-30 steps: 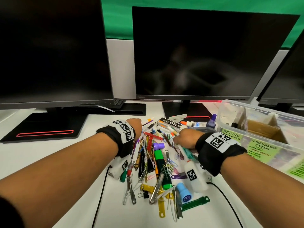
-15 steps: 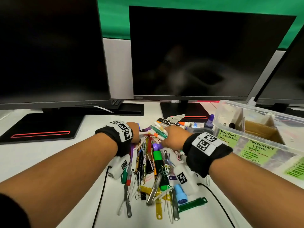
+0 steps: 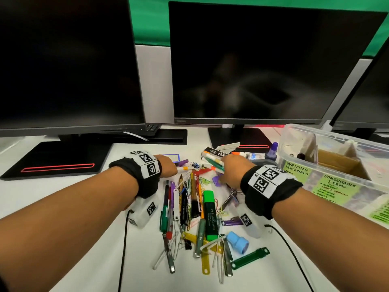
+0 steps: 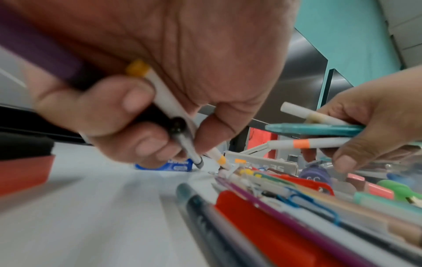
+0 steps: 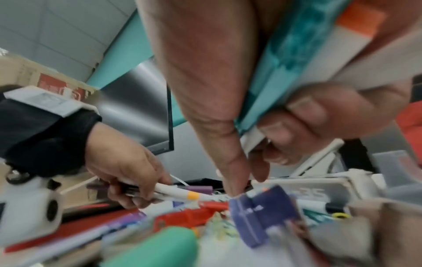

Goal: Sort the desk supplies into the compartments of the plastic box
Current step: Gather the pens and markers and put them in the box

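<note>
A heap of pens, clips and tags [image 3: 195, 209] lies on the white desk between my wrists. My left hand [image 3: 168, 165] [image 4: 160, 101] grips a bundle of pens at the heap's far left, among them a white pen with a yellow band [image 4: 160, 90] and a purple one [image 4: 38, 47]. My right hand [image 3: 233, 167] [image 5: 251, 126] holds a teal pen [image 5: 285, 59] and white markers with an orange band [image 4: 301, 143], its thumb reaching down beside a purple clip [image 5: 262, 215]. The clear plastic box [image 3: 336, 157] with green labels stands at the right.
Two dark monitors [image 3: 252, 66] and their black bases [image 3: 56, 159] stand behind the heap. A green highlighter [image 3: 210, 213], a blue stamp [image 3: 237, 242], a green tag [image 3: 250, 258] and glue bottles [image 3: 252, 154] lie around. Black cables [image 3: 290, 249] run from both wrists.
Both hands have moved toward the far end of the heap and gathered pens. The view has shifted closer over the desk.
</note>
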Available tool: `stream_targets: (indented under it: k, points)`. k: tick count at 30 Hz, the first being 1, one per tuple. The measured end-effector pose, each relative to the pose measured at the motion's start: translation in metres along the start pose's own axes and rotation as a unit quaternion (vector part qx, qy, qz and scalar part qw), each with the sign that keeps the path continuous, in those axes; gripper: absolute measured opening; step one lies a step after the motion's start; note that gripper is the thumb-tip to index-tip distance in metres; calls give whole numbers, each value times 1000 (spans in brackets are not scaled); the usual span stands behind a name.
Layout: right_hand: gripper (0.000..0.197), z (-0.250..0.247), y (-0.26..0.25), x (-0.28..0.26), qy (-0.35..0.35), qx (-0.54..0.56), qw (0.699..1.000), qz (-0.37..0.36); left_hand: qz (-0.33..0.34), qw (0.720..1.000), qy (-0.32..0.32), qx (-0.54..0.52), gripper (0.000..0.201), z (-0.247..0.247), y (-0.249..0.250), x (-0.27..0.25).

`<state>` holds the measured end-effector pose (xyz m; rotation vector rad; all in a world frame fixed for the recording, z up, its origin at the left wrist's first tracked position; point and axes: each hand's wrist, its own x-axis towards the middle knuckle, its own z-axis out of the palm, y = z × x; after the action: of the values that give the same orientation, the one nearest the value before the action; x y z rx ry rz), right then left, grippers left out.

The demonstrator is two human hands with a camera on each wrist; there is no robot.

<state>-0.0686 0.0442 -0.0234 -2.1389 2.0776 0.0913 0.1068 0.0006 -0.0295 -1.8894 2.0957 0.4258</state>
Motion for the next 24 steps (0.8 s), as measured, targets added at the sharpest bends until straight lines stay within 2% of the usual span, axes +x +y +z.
stream_targets:
  k: [3, 6, 11, 14, 16, 20, 24]
  points:
    - [32, -1, -9, -4, -33, 29, 999, -26, 4, 1000, -11, -5, 30, 1, -5, -1]
    - [38, 8, -19, -10, -115, 31, 993, -25, -16, 997, -11, -69, 26, 4, -12, 2]
    - [55, 18, -18, -9, -126, 64, 990, -1, -8, 975, -10, -222, 29, 7, -13, 2]
    - [49, 18, -15, -7, -135, 86, 987, 8, 0, 948, -8, -317, 18, 4, -9, -1]
    - [33, 15, -10, -6, -116, 105, 988, 14, 14, 934, -17, -355, 12, 0, -5, -3]
    - [33, 2, 2, -6, -70, 169, 982, 49, 47, 914, -19, -403, 20, -5, 3, -5]
    - [30, -15, 15, -9, -4, 278, 958, 71, 76, 905, -19, -418, 7, -6, 13, -6]
